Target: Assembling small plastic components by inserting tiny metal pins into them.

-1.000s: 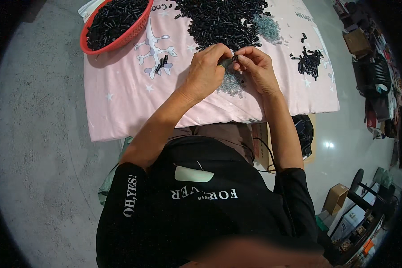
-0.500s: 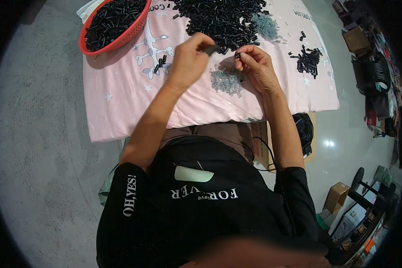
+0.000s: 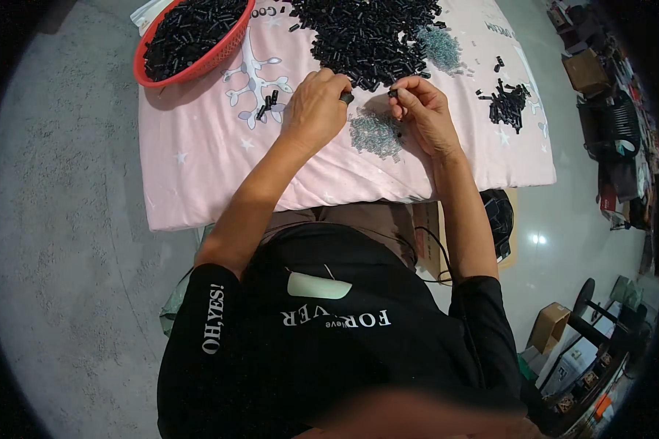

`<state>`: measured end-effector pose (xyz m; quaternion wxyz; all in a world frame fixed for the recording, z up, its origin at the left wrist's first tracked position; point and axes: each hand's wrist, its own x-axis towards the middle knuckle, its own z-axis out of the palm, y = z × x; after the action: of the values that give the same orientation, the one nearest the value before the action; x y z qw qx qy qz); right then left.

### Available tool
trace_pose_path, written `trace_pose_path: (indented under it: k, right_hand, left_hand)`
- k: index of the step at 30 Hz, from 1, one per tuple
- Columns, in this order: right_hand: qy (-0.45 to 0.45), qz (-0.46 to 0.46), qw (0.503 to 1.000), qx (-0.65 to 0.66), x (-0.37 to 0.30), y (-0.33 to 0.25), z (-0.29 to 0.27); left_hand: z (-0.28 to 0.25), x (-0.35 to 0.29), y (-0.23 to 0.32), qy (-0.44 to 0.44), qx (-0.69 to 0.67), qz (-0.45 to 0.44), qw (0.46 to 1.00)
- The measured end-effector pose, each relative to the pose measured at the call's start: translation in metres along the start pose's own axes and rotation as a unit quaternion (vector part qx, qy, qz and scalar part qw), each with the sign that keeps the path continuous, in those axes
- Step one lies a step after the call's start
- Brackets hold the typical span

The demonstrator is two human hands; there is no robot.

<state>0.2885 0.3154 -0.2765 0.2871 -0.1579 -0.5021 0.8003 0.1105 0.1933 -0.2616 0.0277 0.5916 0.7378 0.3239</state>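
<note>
My left hand [image 3: 316,110] is closed, its fingertips curled round a dark piece [image 3: 346,96] that shows only in part. In the fingertips of my right hand [image 3: 426,113] is a small black plastic part [image 3: 393,93], pinched between thumb and index finger. Just below and between the hands lies a pile of small silvery pieces [image 3: 375,135], which look like springs. Beyond both hands spreads a big heap of short black tubular parts [image 3: 370,40]. A second silvery pile [image 3: 441,50] touches that heap's right side.
A red plastic basket [image 3: 198,72] full of black parts stands at the far left of the pink cloth [image 3: 198,175]. A few black parts [image 3: 268,104] lie left of my left hand. A smaller black pile [image 3: 508,104] sits at the right. Cartons and shelves line the right side.
My left hand has come down slightly toward me and turned, with less of the dark piece showing. My right hand stays nearly in place, still pinching the black part.
</note>
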Motion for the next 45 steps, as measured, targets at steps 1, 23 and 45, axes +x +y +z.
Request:
trace_pose_path:
  k: [1,23,45]
  right_hand:
    - [0.000,-0.001,1.000,0.000,0.000,0.000,0.000]
    - [-0.005,0.018,1.000,-0.015,-0.001,-0.004,0.003]
    - [-0.010,0.009,1.000,-0.004,-0.001,0.001,0.000]
  left_hand:
    - [0.000,0.000,0.001,-0.006,0.015,0.009,1.000]
    - [-0.006,-0.003,0.036,-0.010,-0.390,-0.094,0.916]
    - [0.002,-0.008,0.044,-0.001,-0.347,-0.075,0.935]
